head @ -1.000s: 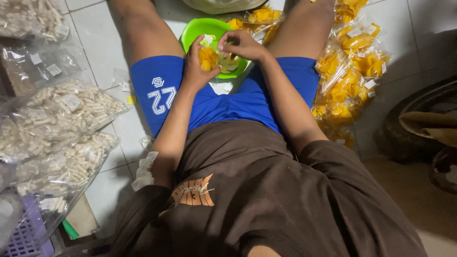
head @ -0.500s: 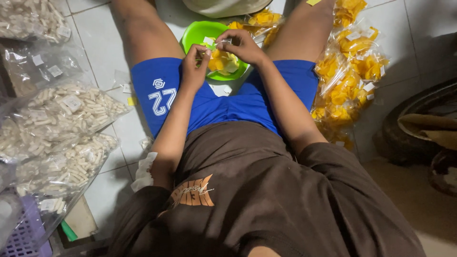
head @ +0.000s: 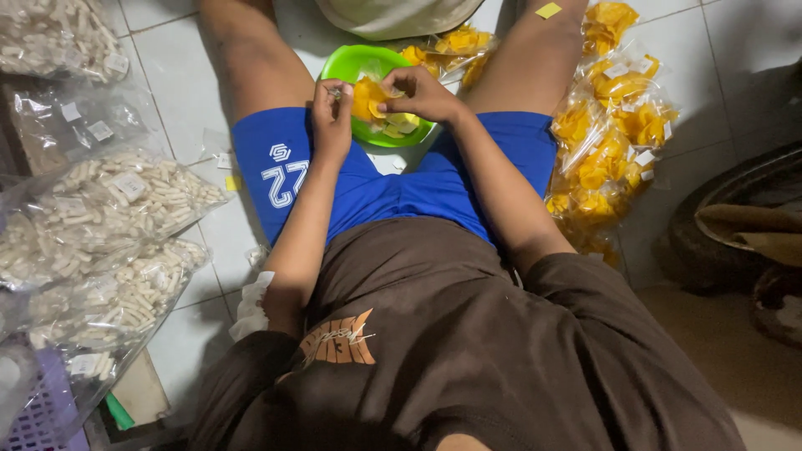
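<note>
A small clear bag of yellow chips (head: 369,98) is being held over the green bowl (head: 361,64), which sits on the tiled floor (head: 180,92) between the legs. The bag's top is pinched shut by the left hand (head: 331,117), with something small gripped at the fingertips, too tiny to be made out. The other side of the bag is gripped by the right hand (head: 424,93), fingers curled tight around it.

Progress-wise, a fair bit looks done already: a big pile of filled chip bags (head: 614,138) is stacked to the right, each closed up with a small label on top, and a few more can be seen behind the bowl near a pale upturned basin (head: 393,15). Some loose chips are left in the bowl, so a few more bags' worth seems to be waiting, though how much exactly can't be judged from here.

On the left, clear bags of pale stick-shaped snacks (head: 109,205) are laid out, also labelled and packed. A purple basket (head: 42,413) is tucked in the bottom-left corner, contents not really visible.
</note>
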